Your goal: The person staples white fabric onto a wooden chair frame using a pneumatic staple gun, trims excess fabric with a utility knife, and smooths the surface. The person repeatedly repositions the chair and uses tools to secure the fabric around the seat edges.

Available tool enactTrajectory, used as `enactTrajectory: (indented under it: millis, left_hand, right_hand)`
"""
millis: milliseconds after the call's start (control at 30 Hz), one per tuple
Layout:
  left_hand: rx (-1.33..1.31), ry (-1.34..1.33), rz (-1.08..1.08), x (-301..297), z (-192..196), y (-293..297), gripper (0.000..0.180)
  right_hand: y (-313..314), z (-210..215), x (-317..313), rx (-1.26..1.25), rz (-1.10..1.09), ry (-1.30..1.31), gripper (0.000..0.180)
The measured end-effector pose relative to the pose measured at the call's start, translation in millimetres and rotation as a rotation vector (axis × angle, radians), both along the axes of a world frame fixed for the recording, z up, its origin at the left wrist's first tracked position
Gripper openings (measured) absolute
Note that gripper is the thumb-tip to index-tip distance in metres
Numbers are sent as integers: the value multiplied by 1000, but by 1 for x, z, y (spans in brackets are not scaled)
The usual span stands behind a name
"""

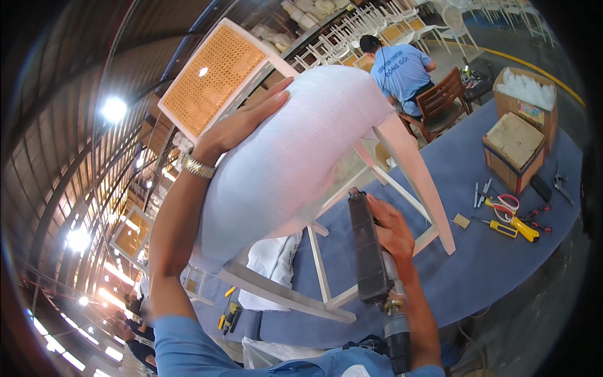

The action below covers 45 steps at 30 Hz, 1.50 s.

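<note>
A white chair with a pale, fabric-covered seat (289, 144) is tilted in front of me, its underside and legs facing right and down. Its cane-panelled back (210, 69) stands at the upper left. My left hand (251, 116) lies on the seat near the back, fingers stretched out along the fabric. Gripped in my right hand (396, 232) is a dark air staple gun (369, 251), its hose fitting (396, 298) trailing toward me. The gun's nose end is close to the seat's lower edge; whether they touch, I cannot tell.
The chair rests on a blue-covered table (477, 182). At right lie scissors (507, 204), a yellow screwdriver (501, 227) and pliers, near two cardboard boxes (515, 151). White cloth (270, 264) lies under the chair. Ahead, a person in blue (402, 69) sits facing away.
</note>
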<state>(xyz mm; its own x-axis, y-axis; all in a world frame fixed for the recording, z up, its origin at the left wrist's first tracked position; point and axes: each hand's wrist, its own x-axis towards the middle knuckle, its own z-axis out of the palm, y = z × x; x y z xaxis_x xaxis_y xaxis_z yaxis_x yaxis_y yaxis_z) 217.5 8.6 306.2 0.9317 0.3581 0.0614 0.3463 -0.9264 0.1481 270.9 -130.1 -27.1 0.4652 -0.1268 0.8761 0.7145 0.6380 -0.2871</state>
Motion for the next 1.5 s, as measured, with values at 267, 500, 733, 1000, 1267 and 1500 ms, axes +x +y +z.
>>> enactTrajectory:
  millis: [267, 500, 733, 1000, 1267, 1500]
  left_hand:
    - [396, -21, -115, -12, -29, -43, 101]
    - [1043, -93, -47, -19, -78, -80, 115]
    - [1192, -124, 15, -25, -100, -80, 116]
    - [1227, -139, 45, -25, -116, -80, 118]
    - [1236, -117, 84, -25, -120, -79, 118]
    - [1236, -133, 61, -26, -122, -75, 115]
  right_hand:
    - [15, 8, 8, 89, 71, 3, 32]
    - [26, 18, 20, 144, 57, -9, 33]
    - [37, 20, 21, 112, 127, -18, 37]
    - [43, 23, 23, 60, 140, -74, 42]
    - [45, 27, 25, 48, 99, -91, 42]
    - [46, 28, 19, 67, 127, -79, 36]
